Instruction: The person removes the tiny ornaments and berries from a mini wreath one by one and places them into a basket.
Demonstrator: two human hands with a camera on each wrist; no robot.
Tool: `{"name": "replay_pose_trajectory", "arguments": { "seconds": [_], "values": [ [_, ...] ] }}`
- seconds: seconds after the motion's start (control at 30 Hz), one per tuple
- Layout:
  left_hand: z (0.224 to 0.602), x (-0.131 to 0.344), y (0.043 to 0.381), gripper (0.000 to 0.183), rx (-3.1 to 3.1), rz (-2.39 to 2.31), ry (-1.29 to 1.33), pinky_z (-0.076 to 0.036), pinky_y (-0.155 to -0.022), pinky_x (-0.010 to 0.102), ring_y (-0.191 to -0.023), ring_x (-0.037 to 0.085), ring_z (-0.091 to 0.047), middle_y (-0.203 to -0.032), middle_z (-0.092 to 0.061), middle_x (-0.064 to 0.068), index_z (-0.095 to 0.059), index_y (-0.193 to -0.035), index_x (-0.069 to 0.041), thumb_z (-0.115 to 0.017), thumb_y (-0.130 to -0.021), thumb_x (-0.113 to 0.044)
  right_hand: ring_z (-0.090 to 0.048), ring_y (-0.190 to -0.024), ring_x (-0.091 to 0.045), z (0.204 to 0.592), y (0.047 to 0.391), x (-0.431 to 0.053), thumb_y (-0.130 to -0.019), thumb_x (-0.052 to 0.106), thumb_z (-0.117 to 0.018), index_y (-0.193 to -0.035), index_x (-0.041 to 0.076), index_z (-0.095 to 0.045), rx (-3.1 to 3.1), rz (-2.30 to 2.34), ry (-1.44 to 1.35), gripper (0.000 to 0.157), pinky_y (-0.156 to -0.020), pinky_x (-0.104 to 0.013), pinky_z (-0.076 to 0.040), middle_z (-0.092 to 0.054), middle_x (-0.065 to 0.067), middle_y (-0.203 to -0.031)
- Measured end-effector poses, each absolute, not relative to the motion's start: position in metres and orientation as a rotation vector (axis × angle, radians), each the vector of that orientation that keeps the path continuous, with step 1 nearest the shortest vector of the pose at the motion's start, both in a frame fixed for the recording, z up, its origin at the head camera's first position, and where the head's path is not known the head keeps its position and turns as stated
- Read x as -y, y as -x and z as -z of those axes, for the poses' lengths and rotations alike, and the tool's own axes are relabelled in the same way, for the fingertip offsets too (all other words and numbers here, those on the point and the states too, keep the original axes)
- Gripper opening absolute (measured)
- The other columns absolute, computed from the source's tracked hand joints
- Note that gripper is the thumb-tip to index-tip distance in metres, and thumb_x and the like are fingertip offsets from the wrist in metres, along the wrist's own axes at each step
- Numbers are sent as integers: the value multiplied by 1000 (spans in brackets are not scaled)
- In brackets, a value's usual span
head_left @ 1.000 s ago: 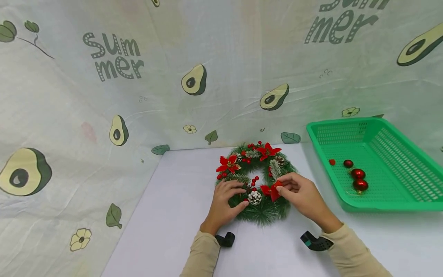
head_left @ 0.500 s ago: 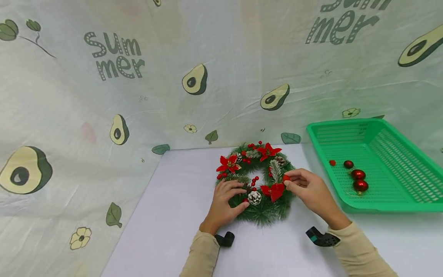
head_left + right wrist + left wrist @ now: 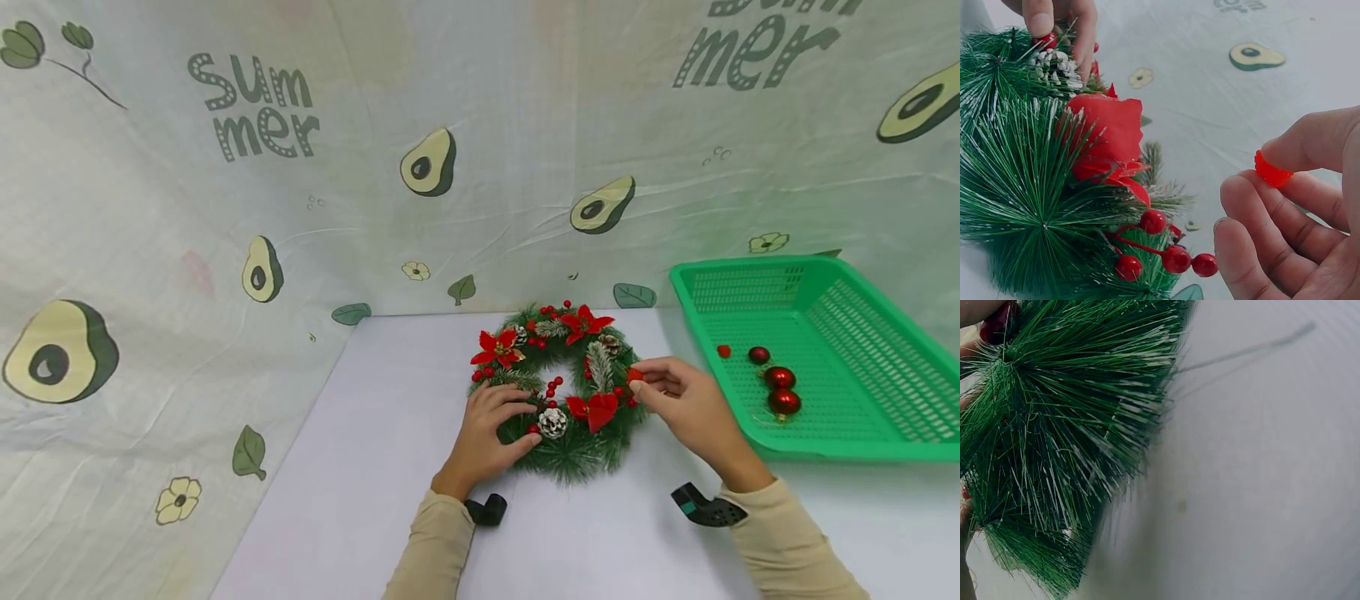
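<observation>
A green pine wreath lies on the white table, trimmed with red poinsettias, red berries and frosted pine cones. My left hand holds its lower left side, fingers over the greenery and thumb on a red berry beside a pine cone. My right hand pinches a small red bumpy piece between thumb and index finger. It is at the wreath's right edge, near the lower right poinsettia and a sprig of red berries. The left wrist view shows mostly pine needles.
To the right stands a green plastic basket. In it lie several shiny red baubles and another small red piece. A cloth printed with avocados hangs behind the table.
My right hand has moved right and slightly away, from over the lower right poinsettia to the wreath's right edge, keeping the red piece pinched. The left hand has stayed put.
</observation>
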State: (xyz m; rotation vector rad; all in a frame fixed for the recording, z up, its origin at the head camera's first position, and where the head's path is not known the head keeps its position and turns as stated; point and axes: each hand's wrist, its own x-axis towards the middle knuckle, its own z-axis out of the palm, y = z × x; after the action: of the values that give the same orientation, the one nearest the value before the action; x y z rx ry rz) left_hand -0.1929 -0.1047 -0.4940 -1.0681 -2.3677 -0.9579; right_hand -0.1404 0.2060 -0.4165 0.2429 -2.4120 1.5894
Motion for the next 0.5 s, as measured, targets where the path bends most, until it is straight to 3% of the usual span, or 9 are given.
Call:
{"name": "replay_pose_trajectory", "arguments": {
  "seconds": [0.5],
  "values": [
    [490, 105, 195, 36, 2395, 942, 1069, -20, -117, 56, -134, 21, -47, -132, -62, 2, -73, -119, -17, -75, -91, -40, -68, -79, -20, 413, 143, -213, -98, 16, -67, -121, 3, -66, 2430, -1529, -206, 26, -65, -25, -54, -68, -17, -101]
  ]
}}
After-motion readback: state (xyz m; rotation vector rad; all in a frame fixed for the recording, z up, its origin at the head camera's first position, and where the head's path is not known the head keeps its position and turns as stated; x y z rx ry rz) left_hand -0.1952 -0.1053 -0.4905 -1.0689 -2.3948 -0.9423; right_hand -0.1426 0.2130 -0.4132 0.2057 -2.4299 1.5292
